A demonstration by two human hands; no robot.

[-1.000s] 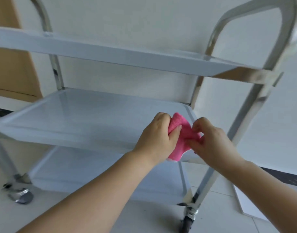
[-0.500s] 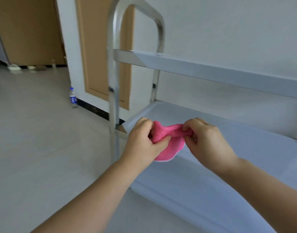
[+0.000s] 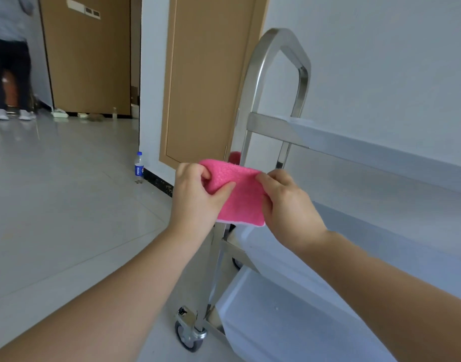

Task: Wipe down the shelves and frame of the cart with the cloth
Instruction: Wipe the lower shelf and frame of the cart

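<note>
Both hands, left hand (image 3: 198, 197) and right hand (image 3: 286, 205), are pinching the cloth (image 3: 239, 197) taut with curled fingers, just off the cart (image 3: 252, 105) frame, so wiping looks paused, frame and shelves probably left.

The cloth (image 3: 239, 194) is pink fabric with a nubbly, waffle-like weave, matt, with a paler edge along the bottom. The cart frame (image 3: 260, 82) is polished metal, bright and mirror-smooth. The shelves (image 3: 380, 152) look smooth, pale and faintly satin. The caster (image 3: 189, 335) has shiny metal around a dull dark wheel. The floor (image 3: 67, 192) is glossy tile, the doors (image 3: 205, 82) matt wood-look panel, the bottle (image 3: 139, 167) clear plastic.
</note>
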